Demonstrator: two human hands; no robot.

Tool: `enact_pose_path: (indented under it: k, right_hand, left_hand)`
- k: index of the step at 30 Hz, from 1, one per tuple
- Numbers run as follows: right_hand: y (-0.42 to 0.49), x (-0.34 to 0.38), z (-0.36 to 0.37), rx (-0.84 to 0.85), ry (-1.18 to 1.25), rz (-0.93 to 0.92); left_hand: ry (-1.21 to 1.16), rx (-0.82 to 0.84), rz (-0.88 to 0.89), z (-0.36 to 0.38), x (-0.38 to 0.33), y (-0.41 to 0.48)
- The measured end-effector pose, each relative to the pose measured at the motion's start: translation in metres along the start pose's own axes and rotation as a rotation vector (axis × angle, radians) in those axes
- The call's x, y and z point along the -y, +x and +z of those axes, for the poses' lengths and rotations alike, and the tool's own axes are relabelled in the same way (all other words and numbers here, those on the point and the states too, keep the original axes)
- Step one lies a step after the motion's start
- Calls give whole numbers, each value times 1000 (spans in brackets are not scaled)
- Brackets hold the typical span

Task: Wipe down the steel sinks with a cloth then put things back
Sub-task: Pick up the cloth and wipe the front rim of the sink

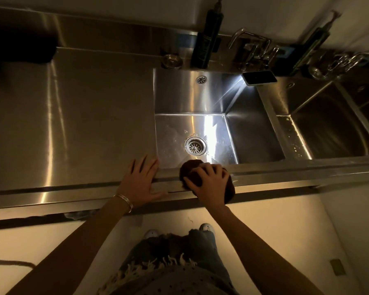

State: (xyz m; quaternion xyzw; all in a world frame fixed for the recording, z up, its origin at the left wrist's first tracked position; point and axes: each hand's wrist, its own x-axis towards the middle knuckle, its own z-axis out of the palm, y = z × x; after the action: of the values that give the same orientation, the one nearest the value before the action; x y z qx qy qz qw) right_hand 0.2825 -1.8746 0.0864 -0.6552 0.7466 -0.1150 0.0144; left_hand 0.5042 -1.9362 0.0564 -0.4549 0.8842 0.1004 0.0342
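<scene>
A steel sink lies in front of me with a round drain in its wet floor. A second sink adjoins it on the right. My right hand presses a dark brown cloth onto the sink's near rim, fingers curled over it. To its left, my left hand rests flat on the rim at the sink's front left corner, fingers spread, holding nothing. A bangle sits on that wrist.
A steel drainboard stretches to the left. Behind the sink stand a tall dark bottle, a small steel cup, taps and a sponge-like pad. Another bottle stands further right. A dark object sits at the back left.
</scene>
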Motion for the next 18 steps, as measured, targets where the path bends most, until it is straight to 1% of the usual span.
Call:
enact_pose_path:
  k: [3, 5, 8, 11, 14, 16, 18]
  right_hand:
    - [1, -11, 0, 3, 18, -69]
    - [0, -42, -4, 7, 19, -25]
    - [3, -102, -16, 35, -26, 169]
    - [9, -155, -32, -1, -70, 395]
    - [13, -172, -37, -23, -70, 547]
    - [12, -165, -33, -19, -61, 551]
    - [6, -159, -30, -11, -40, 474]
  left_hand:
    - [-5, -18, 30, -1, -1, -2]
    - [-23, -41, 66, -2, -7, -4]
    - [-55, -85, 137, -3, -28, 1]
    - [-130, -95, 144, -8, -58, 18]
    - [-149, -58, 118, -5, -91, 40]
    - [-117, -32, 114, 0, -113, 55]
    - [-94, -24, 118, 4, -136, 72]
